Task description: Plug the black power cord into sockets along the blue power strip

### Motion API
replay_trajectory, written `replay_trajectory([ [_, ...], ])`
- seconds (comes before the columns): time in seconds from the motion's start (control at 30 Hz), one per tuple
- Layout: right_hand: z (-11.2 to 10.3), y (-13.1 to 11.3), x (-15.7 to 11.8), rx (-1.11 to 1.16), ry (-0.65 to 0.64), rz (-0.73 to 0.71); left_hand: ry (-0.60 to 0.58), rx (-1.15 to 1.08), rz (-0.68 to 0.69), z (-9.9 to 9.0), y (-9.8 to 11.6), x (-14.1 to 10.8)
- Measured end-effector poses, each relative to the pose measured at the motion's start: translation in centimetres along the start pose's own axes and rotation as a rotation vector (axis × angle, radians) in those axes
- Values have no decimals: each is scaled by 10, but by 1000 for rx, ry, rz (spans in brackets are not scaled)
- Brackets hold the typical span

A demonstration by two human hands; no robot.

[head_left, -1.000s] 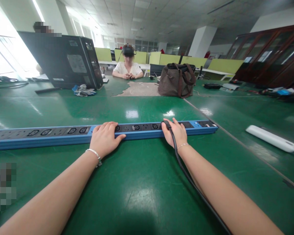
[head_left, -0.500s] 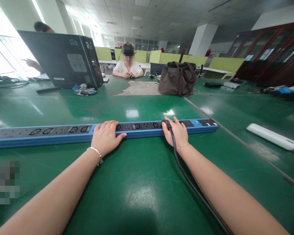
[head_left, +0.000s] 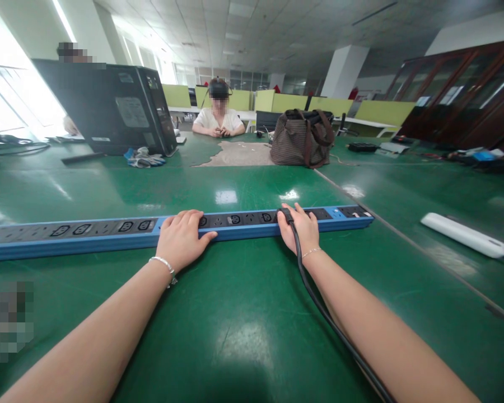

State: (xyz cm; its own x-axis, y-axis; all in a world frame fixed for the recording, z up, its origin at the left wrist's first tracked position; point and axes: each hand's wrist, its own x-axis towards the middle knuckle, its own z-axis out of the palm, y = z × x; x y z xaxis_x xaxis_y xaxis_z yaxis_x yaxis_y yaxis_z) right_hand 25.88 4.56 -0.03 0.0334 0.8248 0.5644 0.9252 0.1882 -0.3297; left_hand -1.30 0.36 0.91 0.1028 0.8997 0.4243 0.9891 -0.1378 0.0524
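A long blue power strip [head_left: 239,232] with black socket panels lies across the green table, its left end running out of view. My left hand [head_left: 182,238] is laid over it near the middle, fingers across the top and thumb along the front side. Further right, my right hand [head_left: 304,229] grips a black power plug [head_left: 284,215] at the strip's sockets. How deep the plug sits is hidden by the fingers. From it a black cable [head_left: 315,302] runs down beside my right forearm and out at the bottom.
A white bar-shaped device [head_left: 464,234] lies to the right. Beyond the strip are a black computer case [head_left: 121,112], gloves [head_left: 145,158] and a brown bag [head_left: 300,140]. A person [head_left: 218,117] sits across the table; another is partly hidden behind the case.
Both hands keep their places on the strip and plug. My right fingers have drawn slightly closer together around the plug. The whole view has shifted a little.
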Motion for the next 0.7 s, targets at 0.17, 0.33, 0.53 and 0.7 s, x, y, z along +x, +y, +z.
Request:
replay_trajectory([
  [0.17,15,4,1,66,95,40,6,21,8,0,1,0],
  [0.33,7,4,7,186,148,49,11,23,21,0,0,-1],
  [0.53,-19,19,18,458,269,292,-4,22,40,-1,-1,0],
  [0.7,-10,16,11,516,161,194,-6,9,49,0,-3,1],
])
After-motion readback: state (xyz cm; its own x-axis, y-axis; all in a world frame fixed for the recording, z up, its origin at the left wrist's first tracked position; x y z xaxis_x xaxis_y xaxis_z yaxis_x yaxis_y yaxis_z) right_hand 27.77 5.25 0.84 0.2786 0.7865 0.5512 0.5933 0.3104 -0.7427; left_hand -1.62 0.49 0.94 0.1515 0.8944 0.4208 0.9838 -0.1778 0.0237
